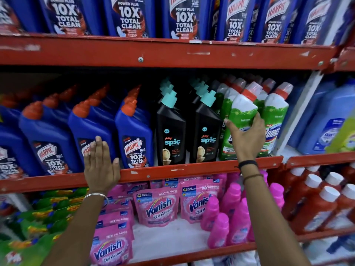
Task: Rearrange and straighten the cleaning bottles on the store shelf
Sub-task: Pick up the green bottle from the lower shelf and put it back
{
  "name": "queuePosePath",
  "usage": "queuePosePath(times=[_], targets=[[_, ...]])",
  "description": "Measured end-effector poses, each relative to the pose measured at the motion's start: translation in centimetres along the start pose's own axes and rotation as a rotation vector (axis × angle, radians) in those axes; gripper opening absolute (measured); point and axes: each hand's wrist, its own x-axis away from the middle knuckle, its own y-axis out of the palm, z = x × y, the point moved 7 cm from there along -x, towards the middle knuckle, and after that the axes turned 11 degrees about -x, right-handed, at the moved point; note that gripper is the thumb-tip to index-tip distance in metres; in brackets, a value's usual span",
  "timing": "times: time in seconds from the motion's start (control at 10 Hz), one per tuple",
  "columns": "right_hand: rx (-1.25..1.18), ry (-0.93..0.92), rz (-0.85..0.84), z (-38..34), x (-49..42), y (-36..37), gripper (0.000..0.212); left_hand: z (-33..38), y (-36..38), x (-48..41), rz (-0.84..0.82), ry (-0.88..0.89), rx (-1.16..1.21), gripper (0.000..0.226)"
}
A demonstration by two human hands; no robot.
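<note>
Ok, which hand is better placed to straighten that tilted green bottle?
Right. The right hand already wraps the tilted green bottle, while the left hand lies flat against a blue Harpic bottle.

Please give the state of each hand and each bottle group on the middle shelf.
Left hand: open, flat against a Harpic bottle.
Right hand: gripping the front green bottle, which is tilted.
Harpic bottles: upright, capped.
Spic bottles: upright, capped, labels forward.

Along the chipped red shelf (192,170), blue Harpic bottles (134,135) wear orange-red caps, and black Spic bottles (171,135) teal caps. Toward its right end, green-and-white Domex bottles (272,120) carry red collars; pink Vanish pouches (157,206) lie below.
</note>
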Motion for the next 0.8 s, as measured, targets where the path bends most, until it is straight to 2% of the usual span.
queuePosePath(times=[0.5, 0.7, 0.8], targets=[[0.156, -0.032, -0.059, 0.9, -0.4, 0.8, 0.095, -0.1, 0.0, 0.0, -0.029, -0.007, -0.016, 0.061], [0.092, -0.005, -0.04, 0.8, 1.5, 0.7, 0.091, 0.3, -1.6, 0.0, -0.029, 0.028, 0.045, 0.06], [-0.006, -0.117, 0.017, -1.4, 3.9, 0.1, 0.079, 1.6, -3.8, -1.8, 0.043, 0.037, 0.111, 0.06]])
